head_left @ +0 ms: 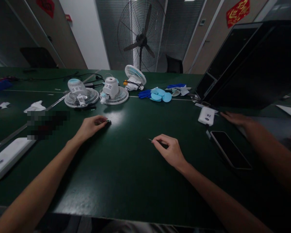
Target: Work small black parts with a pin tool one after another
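My left hand [92, 125] is over the green tabletop, fingertips pinched on a small dark piece [108, 122] with a bit of green on it. Its exact kind is too small to tell. Lower and to the right, my right hand [169, 149] has thumb and fingers closed on a thin, needle-like metal tip [149, 139]; the rest of that object is hidden in the hand. A gap of bare tabletop lies between the two hands.
Small white fans [80, 92] and blue fan blades [160, 94] lie at the back. On the right are a phone [229, 149], a white power bank [207, 116], a large black monitor [252, 64] and another person's hand [236, 118]. A long white case [9, 157] lies left.
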`<action>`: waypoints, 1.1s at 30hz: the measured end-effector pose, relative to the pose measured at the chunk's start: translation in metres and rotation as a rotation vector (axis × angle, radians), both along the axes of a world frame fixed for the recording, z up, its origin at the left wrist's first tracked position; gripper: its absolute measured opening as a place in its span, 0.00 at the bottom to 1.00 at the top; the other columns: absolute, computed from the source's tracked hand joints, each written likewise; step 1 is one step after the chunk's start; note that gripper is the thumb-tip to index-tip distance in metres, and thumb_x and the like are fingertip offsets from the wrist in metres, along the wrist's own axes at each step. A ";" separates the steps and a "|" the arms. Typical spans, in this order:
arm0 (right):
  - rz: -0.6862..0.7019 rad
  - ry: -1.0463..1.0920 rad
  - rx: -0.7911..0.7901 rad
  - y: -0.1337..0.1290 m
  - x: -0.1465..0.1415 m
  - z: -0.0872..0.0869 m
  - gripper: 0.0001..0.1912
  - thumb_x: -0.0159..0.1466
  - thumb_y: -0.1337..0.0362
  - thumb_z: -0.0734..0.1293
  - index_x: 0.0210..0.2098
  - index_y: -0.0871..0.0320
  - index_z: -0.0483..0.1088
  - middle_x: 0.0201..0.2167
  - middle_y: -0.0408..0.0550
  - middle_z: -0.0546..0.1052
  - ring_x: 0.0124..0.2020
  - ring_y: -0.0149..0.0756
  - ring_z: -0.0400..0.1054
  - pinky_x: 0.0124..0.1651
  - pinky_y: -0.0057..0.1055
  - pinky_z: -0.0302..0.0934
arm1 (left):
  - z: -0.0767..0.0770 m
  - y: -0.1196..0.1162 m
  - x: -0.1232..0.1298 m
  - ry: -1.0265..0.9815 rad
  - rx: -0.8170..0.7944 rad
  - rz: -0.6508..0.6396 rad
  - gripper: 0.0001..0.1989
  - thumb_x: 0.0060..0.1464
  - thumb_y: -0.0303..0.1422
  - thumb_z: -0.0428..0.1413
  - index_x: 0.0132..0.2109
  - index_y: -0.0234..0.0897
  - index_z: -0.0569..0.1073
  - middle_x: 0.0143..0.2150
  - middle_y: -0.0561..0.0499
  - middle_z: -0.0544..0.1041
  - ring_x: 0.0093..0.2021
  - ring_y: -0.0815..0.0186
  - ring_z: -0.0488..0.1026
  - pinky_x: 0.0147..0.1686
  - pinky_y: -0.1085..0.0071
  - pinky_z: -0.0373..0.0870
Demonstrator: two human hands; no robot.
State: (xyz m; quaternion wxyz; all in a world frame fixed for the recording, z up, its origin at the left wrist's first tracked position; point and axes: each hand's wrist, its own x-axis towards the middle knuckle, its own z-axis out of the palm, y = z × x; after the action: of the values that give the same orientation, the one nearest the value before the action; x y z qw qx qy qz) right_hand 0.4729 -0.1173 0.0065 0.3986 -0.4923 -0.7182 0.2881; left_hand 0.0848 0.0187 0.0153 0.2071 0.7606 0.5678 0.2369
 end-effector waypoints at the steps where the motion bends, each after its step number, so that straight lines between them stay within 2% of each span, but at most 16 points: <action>1: 0.017 -0.032 0.002 0.000 -0.001 0.001 0.08 0.72 0.62 0.66 0.41 0.54 0.77 0.38 0.47 0.80 0.39 0.38 0.75 0.43 0.36 0.71 | -0.001 -0.007 0.018 -0.012 -0.013 -0.081 0.21 0.58 0.46 0.60 0.53 0.38 0.79 0.50 0.45 0.81 0.45 0.59 0.78 0.48 0.66 0.73; 4: 0.074 -0.156 0.021 -0.002 -0.003 0.002 0.08 0.72 0.62 0.66 0.42 0.54 0.78 0.37 0.47 0.80 0.37 0.38 0.75 0.39 0.34 0.70 | -0.003 -0.032 0.069 -0.067 -0.048 -0.329 0.18 0.61 0.42 0.58 0.54 0.40 0.78 0.50 0.45 0.80 0.46 0.59 0.77 0.48 0.64 0.73; 6: 0.099 -0.244 0.049 -0.004 -0.003 0.002 0.08 0.71 0.62 0.66 0.42 0.54 0.78 0.38 0.47 0.80 0.36 0.37 0.74 0.40 0.34 0.69 | -0.004 -0.050 0.094 -0.112 -0.049 -0.469 0.17 0.62 0.38 0.58 0.56 0.42 0.77 0.50 0.46 0.79 0.47 0.60 0.76 0.48 0.64 0.73; 10: 0.109 -0.361 0.101 -0.007 -0.004 0.002 0.07 0.71 0.62 0.66 0.42 0.53 0.78 0.38 0.46 0.80 0.35 0.36 0.74 0.39 0.33 0.67 | -0.004 -0.076 0.119 -0.151 -0.039 -0.611 0.17 0.62 0.33 0.58 0.58 0.44 0.75 0.49 0.47 0.78 0.48 0.61 0.75 0.50 0.64 0.72; 15: 0.095 -0.399 0.140 -0.009 -0.005 0.003 0.07 0.69 0.63 0.67 0.41 0.52 0.79 0.37 0.46 0.80 0.33 0.35 0.74 0.37 0.32 0.65 | -0.006 -0.083 0.123 -0.150 -0.021 -0.638 0.14 0.62 0.34 0.60 0.54 0.43 0.77 0.51 0.46 0.77 0.52 0.58 0.73 0.54 0.60 0.70; 20: 0.111 -0.393 0.146 -0.009 -0.006 0.002 0.07 0.70 0.62 0.67 0.42 0.53 0.79 0.37 0.46 0.80 0.33 0.35 0.74 0.37 0.31 0.65 | -0.007 -0.080 0.123 -0.141 -0.023 -0.678 0.09 0.65 0.37 0.59 0.49 0.42 0.78 0.47 0.46 0.78 0.50 0.58 0.73 0.52 0.61 0.70; 33: 0.143 -0.403 0.122 -0.010 -0.010 0.003 0.07 0.71 0.64 0.66 0.43 0.54 0.78 0.38 0.45 0.79 0.33 0.34 0.73 0.35 0.31 0.65 | -0.011 -0.079 0.125 -0.163 -0.016 -0.700 0.08 0.65 0.36 0.60 0.48 0.41 0.78 0.46 0.48 0.77 0.49 0.60 0.73 0.50 0.63 0.68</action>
State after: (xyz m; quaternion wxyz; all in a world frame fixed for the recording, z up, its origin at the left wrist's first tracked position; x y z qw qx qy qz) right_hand 0.4633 -0.1271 0.0094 0.2548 -0.4628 -0.8323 0.1676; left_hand 0.2098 -0.0605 0.0040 0.3261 0.8860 0.2564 0.2073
